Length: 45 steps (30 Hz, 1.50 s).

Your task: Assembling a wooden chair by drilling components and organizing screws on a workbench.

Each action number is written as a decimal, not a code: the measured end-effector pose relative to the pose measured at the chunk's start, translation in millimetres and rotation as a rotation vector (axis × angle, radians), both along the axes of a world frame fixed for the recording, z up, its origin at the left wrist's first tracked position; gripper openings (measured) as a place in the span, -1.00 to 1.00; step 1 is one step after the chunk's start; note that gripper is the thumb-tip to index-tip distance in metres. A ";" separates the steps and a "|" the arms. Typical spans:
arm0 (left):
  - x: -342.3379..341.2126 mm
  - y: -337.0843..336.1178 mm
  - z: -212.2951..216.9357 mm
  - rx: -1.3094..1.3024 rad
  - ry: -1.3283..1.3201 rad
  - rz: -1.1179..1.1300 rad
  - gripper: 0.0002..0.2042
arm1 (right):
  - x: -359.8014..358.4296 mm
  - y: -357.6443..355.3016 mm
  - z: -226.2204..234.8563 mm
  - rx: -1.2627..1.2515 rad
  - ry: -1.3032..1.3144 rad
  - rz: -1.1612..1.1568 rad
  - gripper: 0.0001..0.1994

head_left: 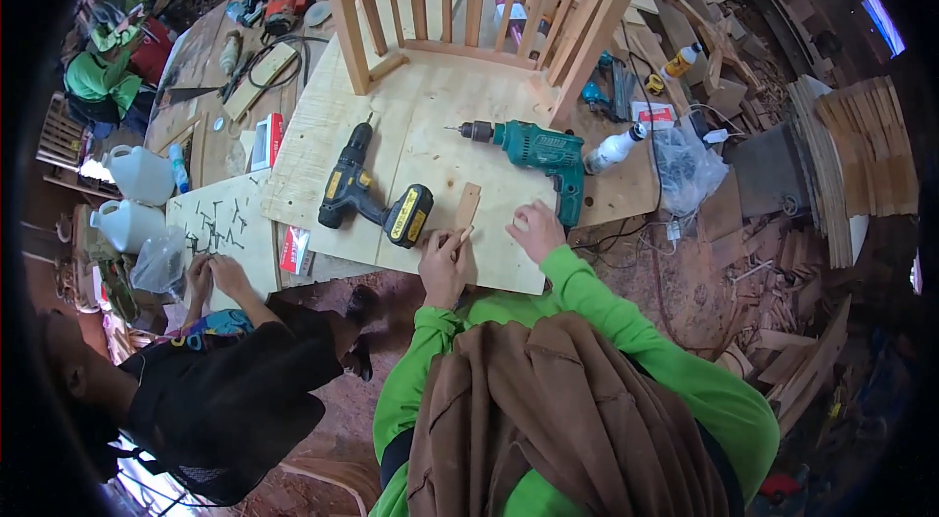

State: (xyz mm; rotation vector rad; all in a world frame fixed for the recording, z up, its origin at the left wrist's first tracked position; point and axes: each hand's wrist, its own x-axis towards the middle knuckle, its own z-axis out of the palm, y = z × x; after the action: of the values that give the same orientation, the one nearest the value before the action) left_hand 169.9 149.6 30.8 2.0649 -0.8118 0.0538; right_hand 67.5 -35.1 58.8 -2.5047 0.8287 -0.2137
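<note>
- Head view: your left hand [443, 263] pinches a slim stick [467, 234] by the wood strip [469, 205].
- Your right hand [536, 232] sits half-open beside the lettered green drill [541, 147].
- Labelled white bottle [611, 151]: contents hidden.

Black drill [354, 186] and green drill [540, 149] flank bare board [421, 143] beyond the wooden strip [469, 201].

White jugs [128, 226] stand at left near a plastic bag [159, 265]; a red power tool [285, 3] lies farther back; boards [866, 140] are stacked at right.
</note>
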 end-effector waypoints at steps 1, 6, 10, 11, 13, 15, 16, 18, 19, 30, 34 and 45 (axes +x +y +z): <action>0.0 -0.7 1.6 0.009 0.052 0.008 -0.80 | -3.5 4.8 -7.6 0.053 -0.058 -0.008 -0.69; -0.6 -1.5 9.6 0.066 0.219 0.000 -0.80 | -4.1 9.3 -37.5 0.229 -0.251 -0.029 -0.79; 1.0 -0.2 5.4 -0.009 0.112 -0.013 -0.81 | 1.0 8.2 -40.8 0.141 -0.267 0.035 -0.82; 1.1 0.3 2.7 -0.032 0.058 -0.016 -0.81 | 2.0 9.1 -40.2 0.183 -0.311 0.018 -0.83; 1.4 -1.1 1.3 -0.034 0.065 -0.012 -0.81 | 4.8 7.4 -40.5 0.226 -0.349 0.015 -0.85; 2.4 -1.4 -0.6 -0.037 0.071 -0.005 -0.81 | 11.6 2.0 -44.5 0.734 -0.317 -0.108 -0.84; 3.4 -1.3 -1.6 -0.036 0.044 -0.015 -0.81 | 14.5 0.3 -45.5 0.734 -0.312 -0.096 -0.84; 5.4 -0.8 -1.9 -0.038 0.020 -0.014 -0.82 | 19.3 -1.9 -45.8 0.859 -0.344 -0.062 -0.81; 6.6 -0.7 -1.0 -0.049 0.036 -0.020 -0.83 | 21.9 -1.4 -45.2 0.858 -0.337 -0.053 -0.81; 4.6 -15.9 11.7 -0.095 0.396 -0.020 -0.78 | 17.1 15.7 -23.8 1.104 -0.082 0.044 -0.82; -1.5 -15.0 4.6 -0.198 0.502 -0.147 -0.75 | 7.7 9.3 -14.2 1.219 -0.062 0.081 -0.80; 9.2 -3.9 30.2 -0.084 0.607 -0.157 -0.74 | 27.7 -4.7 -2.0 1.365 0.082 0.123 -0.77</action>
State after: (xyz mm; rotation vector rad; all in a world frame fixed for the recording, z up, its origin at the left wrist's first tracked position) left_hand 179.1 145.6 61.0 1.7814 -0.5710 -0.5874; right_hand 95.1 -39.8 56.8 -1.2523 0.5251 0.3901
